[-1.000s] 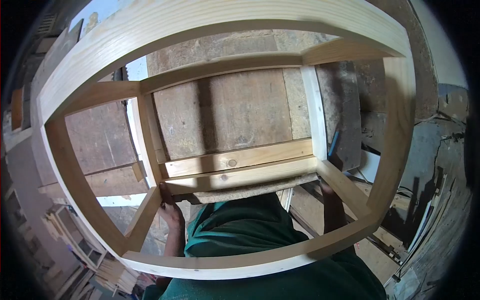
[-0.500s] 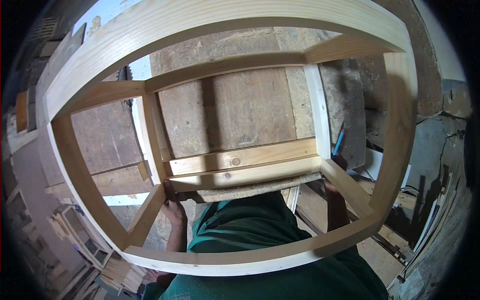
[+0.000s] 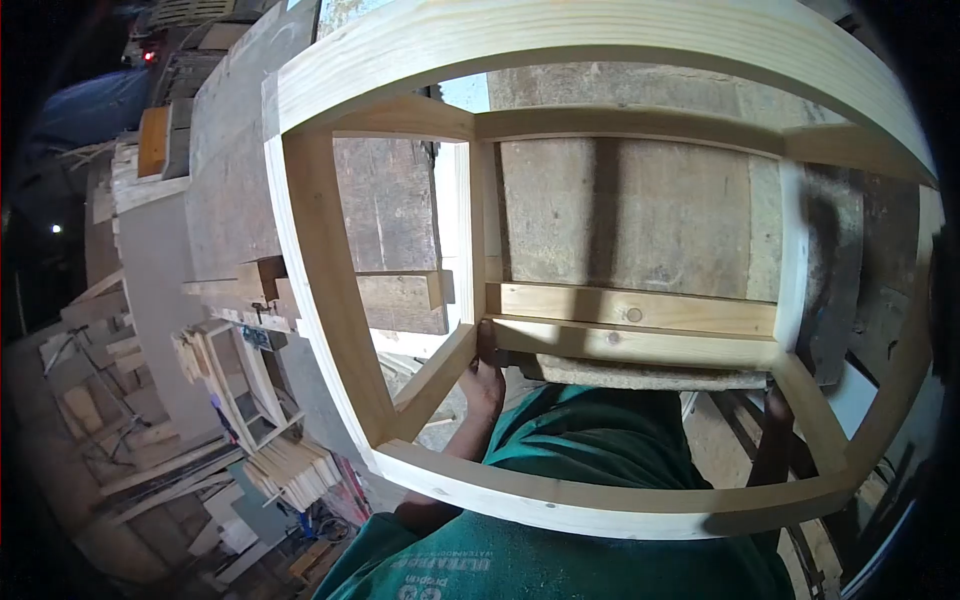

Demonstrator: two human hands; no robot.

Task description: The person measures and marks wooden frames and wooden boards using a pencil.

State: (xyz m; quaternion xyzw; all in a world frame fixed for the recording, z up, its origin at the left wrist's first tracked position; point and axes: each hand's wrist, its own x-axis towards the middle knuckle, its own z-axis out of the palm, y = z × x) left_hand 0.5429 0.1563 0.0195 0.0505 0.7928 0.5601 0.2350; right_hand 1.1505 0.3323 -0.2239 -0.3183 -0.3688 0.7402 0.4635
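A box-shaped wooden frame [image 3: 560, 505] of pale planed timber surrounds most of the view, with its near rail across my green shirt. My left hand [image 3: 486, 385] is closed around the frame's lower left inner corner, thumb up against the rail. At the opposite lower corner, my right hand [image 3: 777, 405] grips the timber; its fingers are dark and partly hidden by the wood. Two lengthwise rails, one of them a knotty wooden rail [image 3: 650, 312], run between the hands.
Beneath the frame lies a worn workbench board [image 3: 670, 220]. A wooden block [image 3: 390, 292] rests on the bench at left. Farther left stand a smaller wooden frame [image 3: 235, 385] and a stack of timber strips [image 3: 292, 470]. The bench edge [image 3: 640, 375] is close to my body.
My view has turned left, so the frame and both hands appear farther right. Both hands stay at the frame's corners. The blue pencil-like stick by my right hand no longer shows.
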